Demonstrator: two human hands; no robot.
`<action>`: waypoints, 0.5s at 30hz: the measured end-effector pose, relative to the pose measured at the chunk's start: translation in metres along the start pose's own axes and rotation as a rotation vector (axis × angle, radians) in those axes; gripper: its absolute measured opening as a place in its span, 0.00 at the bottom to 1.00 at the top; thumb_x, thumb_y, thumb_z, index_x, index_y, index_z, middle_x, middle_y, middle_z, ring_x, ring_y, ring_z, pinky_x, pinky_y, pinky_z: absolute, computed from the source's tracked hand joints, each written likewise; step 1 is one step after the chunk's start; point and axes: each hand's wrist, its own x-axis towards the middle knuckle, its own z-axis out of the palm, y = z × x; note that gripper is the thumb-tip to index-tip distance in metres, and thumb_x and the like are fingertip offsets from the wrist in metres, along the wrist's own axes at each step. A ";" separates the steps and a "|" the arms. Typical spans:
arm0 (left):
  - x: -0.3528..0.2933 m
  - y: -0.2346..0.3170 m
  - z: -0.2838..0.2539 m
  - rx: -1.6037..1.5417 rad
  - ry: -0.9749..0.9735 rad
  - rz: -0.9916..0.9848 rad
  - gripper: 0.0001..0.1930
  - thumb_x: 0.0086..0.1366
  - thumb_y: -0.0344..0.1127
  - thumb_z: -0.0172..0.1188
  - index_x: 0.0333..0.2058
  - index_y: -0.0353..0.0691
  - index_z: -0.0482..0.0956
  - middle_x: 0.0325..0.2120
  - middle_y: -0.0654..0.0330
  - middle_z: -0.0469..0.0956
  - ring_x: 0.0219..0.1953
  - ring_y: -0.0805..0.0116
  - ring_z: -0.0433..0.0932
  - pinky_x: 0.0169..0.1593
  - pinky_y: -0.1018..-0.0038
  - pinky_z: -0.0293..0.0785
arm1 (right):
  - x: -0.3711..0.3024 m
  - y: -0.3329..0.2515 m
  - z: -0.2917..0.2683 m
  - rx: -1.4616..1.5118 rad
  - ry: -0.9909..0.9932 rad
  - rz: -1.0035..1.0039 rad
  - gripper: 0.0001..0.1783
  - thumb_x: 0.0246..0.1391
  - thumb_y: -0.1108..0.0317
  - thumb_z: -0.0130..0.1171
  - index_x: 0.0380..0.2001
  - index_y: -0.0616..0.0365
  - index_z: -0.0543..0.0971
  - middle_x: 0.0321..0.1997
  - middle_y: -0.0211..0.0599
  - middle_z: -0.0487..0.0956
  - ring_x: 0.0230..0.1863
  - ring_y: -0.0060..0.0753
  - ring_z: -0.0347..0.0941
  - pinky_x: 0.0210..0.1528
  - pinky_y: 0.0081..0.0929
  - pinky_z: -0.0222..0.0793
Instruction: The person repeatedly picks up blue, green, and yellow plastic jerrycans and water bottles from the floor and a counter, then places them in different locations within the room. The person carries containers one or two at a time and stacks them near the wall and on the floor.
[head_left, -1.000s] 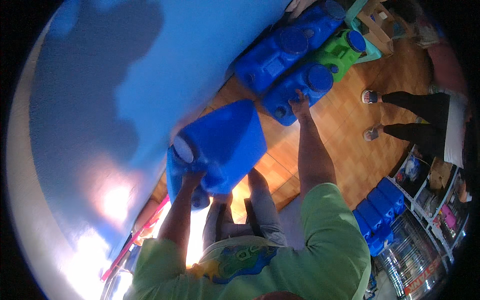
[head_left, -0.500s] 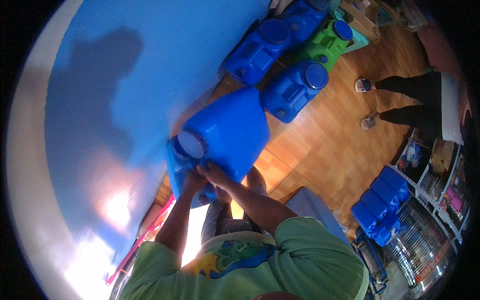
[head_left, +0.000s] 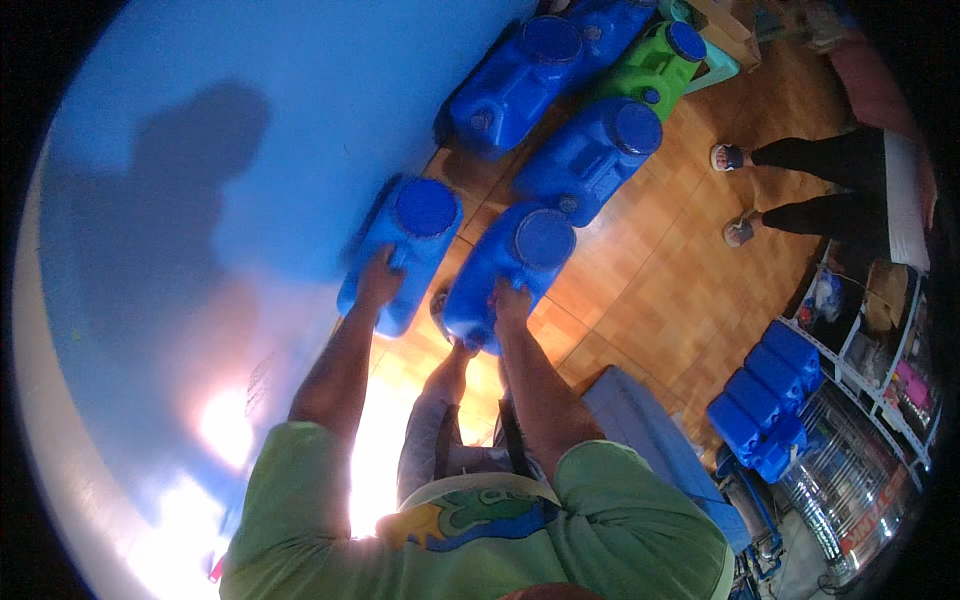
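Observation:
Two blue water jugs with wide round lids are in front of me, side by side. The left jug [head_left: 408, 262] is close to the blue wall, and my left hand [head_left: 378, 280] is closed round its top handle. On the right jug [head_left: 510, 262], my right hand [head_left: 512, 302] grips the handle just below the lid. Both jugs are roughly upright with their lids at the far end. My feet are partly hidden beside and behind the right jug.
Beyond stand more blue jugs [head_left: 595, 160] and a green jug [head_left: 655, 68]. A person's legs [head_left: 820, 180] are at the right. Small blue containers [head_left: 765, 385], a shelf rack [head_left: 865, 370] and a long grey-blue box [head_left: 650, 430] lie to the lower right. The blue wall [head_left: 310, 130] borders the left.
The big tilted jug has swung down to an upright position, and two jugs now show apart. My hands, together before, have separated, each on its own jug's handle.

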 end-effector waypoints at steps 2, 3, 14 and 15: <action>0.028 0.010 0.002 -0.092 -0.020 0.102 0.31 0.57 0.39 0.62 0.58 0.34 0.67 0.55 0.42 0.71 0.56 0.45 0.71 0.59 0.59 0.68 | 0.013 0.004 0.015 0.045 -0.051 -0.045 0.15 0.50 0.61 0.64 0.33 0.56 0.71 0.23 0.31 0.73 0.19 0.25 0.68 0.19 0.25 0.66; 0.043 0.014 0.002 -0.193 -0.037 0.137 0.31 0.57 0.40 0.62 0.59 0.34 0.67 0.55 0.42 0.71 0.56 0.46 0.72 0.59 0.60 0.68 | 0.018 0.006 0.022 0.065 -0.048 -0.062 0.16 0.50 0.60 0.64 0.35 0.57 0.72 0.25 0.32 0.74 0.20 0.25 0.68 0.20 0.25 0.66; 0.013 0.049 -0.026 -0.094 -0.044 0.140 0.35 0.60 0.45 0.64 0.61 0.34 0.63 0.60 0.42 0.65 0.63 0.49 0.64 0.65 0.63 0.61 | 0.034 0.015 -0.054 -0.441 -0.440 -0.289 0.44 0.52 0.56 0.65 0.65 0.63 0.57 0.60 0.52 0.71 0.60 0.45 0.69 0.61 0.38 0.64; -0.007 0.047 -0.027 -0.051 -0.016 0.128 0.36 0.60 0.46 0.64 0.61 0.34 0.63 0.60 0.43 0.66 0.63 0.50 0.64 0.64 0.63 0.61 | 0.026 0.017 -0.078 -0.606 -0.434 -0.392 0.43 0.53 0.54 0.64 0.65 0.63 0.57 0.61 0.54 0.70 0.61 0.46 0.68 0.62 0.38 0.63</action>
